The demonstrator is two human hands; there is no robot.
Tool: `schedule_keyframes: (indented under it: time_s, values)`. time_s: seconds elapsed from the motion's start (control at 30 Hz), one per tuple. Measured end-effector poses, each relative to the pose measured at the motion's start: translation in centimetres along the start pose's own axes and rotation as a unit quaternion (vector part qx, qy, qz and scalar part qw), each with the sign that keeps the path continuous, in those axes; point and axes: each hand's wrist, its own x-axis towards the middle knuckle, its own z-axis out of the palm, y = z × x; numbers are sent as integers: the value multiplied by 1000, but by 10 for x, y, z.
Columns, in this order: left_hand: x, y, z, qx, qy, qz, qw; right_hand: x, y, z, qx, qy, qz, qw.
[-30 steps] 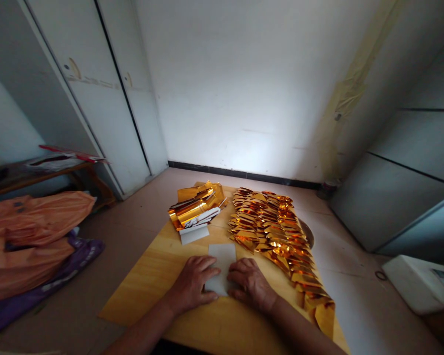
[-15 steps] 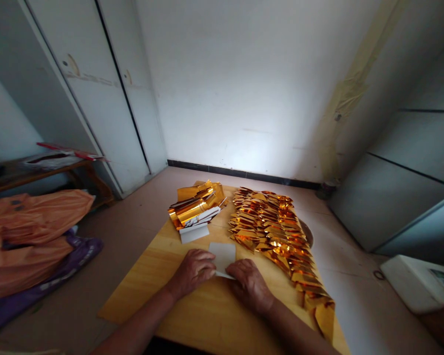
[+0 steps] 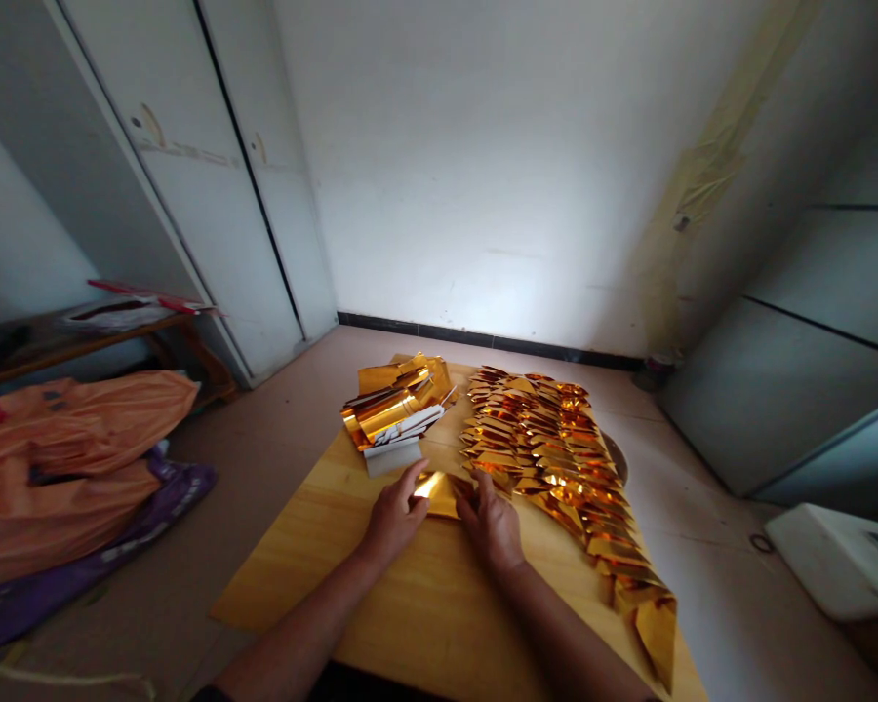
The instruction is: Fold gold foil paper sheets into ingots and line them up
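Between my two hands is a sheet of gold foil paper (image 3: 441,495), its shiny side showing and its far edge bent over. My left hand (image 3: 399,512) grips the left end with thumb and fingers. At the right end, my right hand (image 3: 490,517) pinches the paper the same way. Just beyond my left hand lies a loose pile of gold foil sheets (image 3: 391,414), some with white backs showing. To the right, rows of folded gold foil pieces (image 3: 534,429) overlap down the side of the wooden table (image 3: 395,604).
A pale cabinet (image 3: 190,175) stands at the back left beside a white wall (image 3: 468,175). On the left are an orange plastic bag (image 3: 80,419) and a purple bag (image 3: 176,497). A white box (image 3: 834,561) is at the right, below a grey cabinet-like unit (image 3: 812,361).
The sheet that showed its white side now shows gold between my hands. Both hands have shifted slightly away from me, and the view has turned a little left.
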Motion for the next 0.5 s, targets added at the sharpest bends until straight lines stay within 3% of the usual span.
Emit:
schedule_keyframes:
  time_s: [0.23,0.5]
  values:
    - [-5,-5,13,77,51,97,991,-3,-2,2,-77,20,-59,995]
    - [-8,-4,9,160,2,124,979,-9,1,4,-82,41,-103,990]
